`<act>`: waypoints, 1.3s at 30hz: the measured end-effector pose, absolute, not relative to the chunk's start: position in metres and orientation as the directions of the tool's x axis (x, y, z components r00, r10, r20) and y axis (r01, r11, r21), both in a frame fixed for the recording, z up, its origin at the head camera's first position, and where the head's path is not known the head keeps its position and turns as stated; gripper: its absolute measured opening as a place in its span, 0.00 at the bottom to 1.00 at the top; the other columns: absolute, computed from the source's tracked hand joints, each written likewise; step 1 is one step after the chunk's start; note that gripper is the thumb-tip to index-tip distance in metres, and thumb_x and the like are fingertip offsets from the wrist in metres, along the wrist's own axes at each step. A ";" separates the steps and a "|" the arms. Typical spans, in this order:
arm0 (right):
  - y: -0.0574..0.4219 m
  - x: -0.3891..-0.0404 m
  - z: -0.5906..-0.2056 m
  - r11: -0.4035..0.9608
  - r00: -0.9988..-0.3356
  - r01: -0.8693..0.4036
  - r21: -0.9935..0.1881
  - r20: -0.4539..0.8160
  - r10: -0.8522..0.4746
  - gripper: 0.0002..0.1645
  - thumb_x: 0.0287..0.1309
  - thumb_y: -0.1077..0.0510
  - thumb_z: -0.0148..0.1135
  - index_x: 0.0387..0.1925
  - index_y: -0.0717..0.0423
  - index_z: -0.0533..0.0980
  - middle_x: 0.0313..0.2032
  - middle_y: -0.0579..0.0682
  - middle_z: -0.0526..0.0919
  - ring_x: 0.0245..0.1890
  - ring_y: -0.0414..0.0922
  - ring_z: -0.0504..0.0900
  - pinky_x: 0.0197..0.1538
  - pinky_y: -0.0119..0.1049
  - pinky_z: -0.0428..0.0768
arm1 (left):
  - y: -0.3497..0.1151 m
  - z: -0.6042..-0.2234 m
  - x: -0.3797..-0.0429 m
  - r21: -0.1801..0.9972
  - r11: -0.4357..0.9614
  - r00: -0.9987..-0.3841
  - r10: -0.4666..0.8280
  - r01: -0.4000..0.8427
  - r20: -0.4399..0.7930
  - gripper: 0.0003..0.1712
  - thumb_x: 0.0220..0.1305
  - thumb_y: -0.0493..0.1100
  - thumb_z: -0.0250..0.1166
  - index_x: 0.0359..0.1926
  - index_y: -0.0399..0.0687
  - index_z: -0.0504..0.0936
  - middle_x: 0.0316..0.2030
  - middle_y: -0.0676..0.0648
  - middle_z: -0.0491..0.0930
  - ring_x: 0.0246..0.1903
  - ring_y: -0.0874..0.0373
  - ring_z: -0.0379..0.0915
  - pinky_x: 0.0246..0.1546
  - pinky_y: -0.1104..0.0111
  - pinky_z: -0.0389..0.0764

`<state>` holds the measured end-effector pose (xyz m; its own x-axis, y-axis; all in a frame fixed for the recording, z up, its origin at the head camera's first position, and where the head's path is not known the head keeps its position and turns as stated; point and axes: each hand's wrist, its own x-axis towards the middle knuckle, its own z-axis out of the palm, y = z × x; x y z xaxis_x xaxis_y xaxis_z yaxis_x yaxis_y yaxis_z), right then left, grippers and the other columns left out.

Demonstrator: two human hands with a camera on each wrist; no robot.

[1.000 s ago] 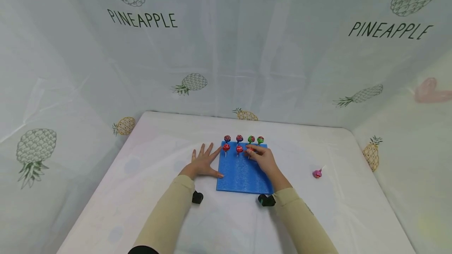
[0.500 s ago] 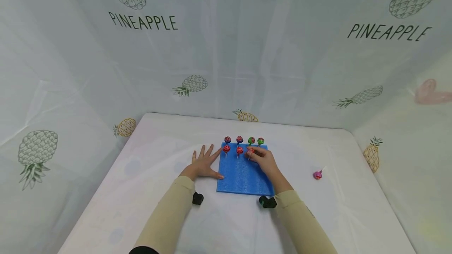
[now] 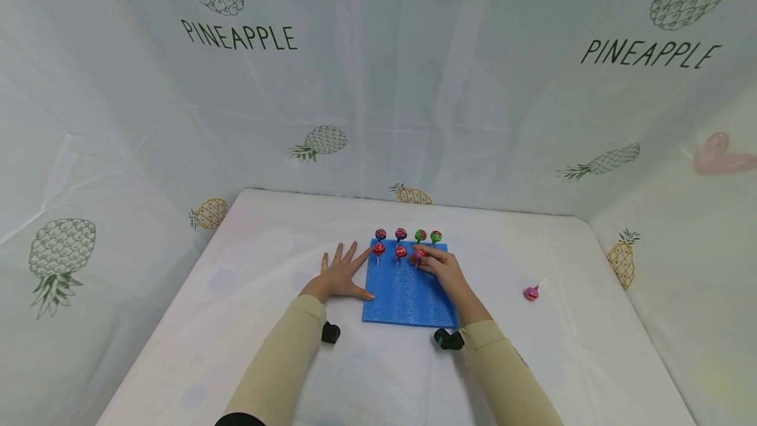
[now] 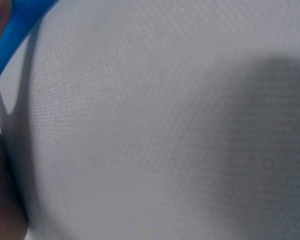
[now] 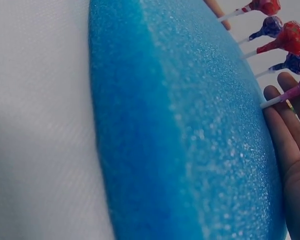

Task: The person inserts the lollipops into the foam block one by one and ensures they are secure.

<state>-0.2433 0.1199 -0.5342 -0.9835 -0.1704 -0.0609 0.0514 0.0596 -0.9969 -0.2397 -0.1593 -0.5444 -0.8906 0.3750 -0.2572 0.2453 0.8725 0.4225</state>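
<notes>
A blue foam board (image 3: 402,298) lies on the table with several wrapped lollipops standing in it. My left hand (image 3: 338,277) rests flat with fingers spread, its thumb on the board's left edge. At the board's upper right, my right hand (image 3: 445,271) is around a pink lollipop (image 3: 419,254), which stands on its stick in the foam. In the right wrist view the fingers (image 5: 285,135) are extended beside that lollipop's white stick. Left of it stand two red lollipops (image 3: 401,252). In the left wrist view only parts of the hand and a blue board corner (image 4: 20,30) show.
Along the board's far edge stand two dark blue lollipops (image 3: 401,233) and two green ones (image 3: 420,235). Another pink lollipop (image 3: 531,292) lies on the white table cover (image 3: 562,360) to the right. Behind the table hangs a pineapple-printed sheet (image 3: 378,71).
The right thumb and fingers have loosened from the pink lollipop, whose head now shows more fully. The left hand has stayed in place.
</notes>
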 end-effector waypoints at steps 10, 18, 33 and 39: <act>0.125 -0.246 -0.539 0.034 -0.981 0.041 -0.999 -0.047 -0.188 0.20 0.67 0.63 0.57 0.58 0.67 0.75 0.53 0.66 0.79 0.48 0.50 0.83 0.49 0.37 0.80 | -0.156 -0.550 -0.244 0.383 0.897 -0.895 0.343 0.221 -0.287 0.69 0.41 0.75 0.70 0.77 0.70 0.40 0.77 0.46 0.29 0.72 0.42 0.13 0.63 0.38 0.21; 0.126 -0.245 -0.535 0.086 -0.987 0.041 -0.995 -0.054 -0.150 0.21 0.63 0.61 0.65 0.56 0.66 0.77 0.48 0.62 0.82 0.46 0.49 0.84 0.47 0.36 0.81 | -0.155 -0.551 -0.247 0.387 0.893 -0.892 0.351 0.229 -0.284 0.70 0.41 0.76 0.70 0.77 0.70 0.39 0.77 0.47 0.28 0.72 0.42 0.12 0.63 0.38 0.20; 0.123 -0.248 -0.535 0.099 -0.993 0.057 -0.993 -0.067 -0.101 0.20 0.60 0.62 0.67 0.53 0.66 0.78 0.49 0.63 0.80 0.42 0.47 0.86 0.45 0.37 0.82 | -0.154 -0.535 -0.239 0.387 0.890 -0.889 0.362 0.241 -0.279 0.68 0.43 0.74 0.71 0.78 0.64 0.44 0.77 0.43 0.33 0.73 0.38 0.18 0.64 0.36 0.26; 0.124 -0.250 -0.536 0.103 -0.990 0.037 -0.994 -0.050 -0.130 0.19 0.58 0.61 0.69 0.49 0.65 0.76 0.48 0.63 0.80 0.40 0.48 0.86 0.45 0.38 0.83 | -0.156 -0.537 -0.240 0.378 0.895 -0.892 0.355 0.237 -0.281 0.68 0.42 0.75 0.70 0.78 0.66 0.44 0.77 0.43 0.34 0.73 0.37 0.19 0.64 0.35 0.27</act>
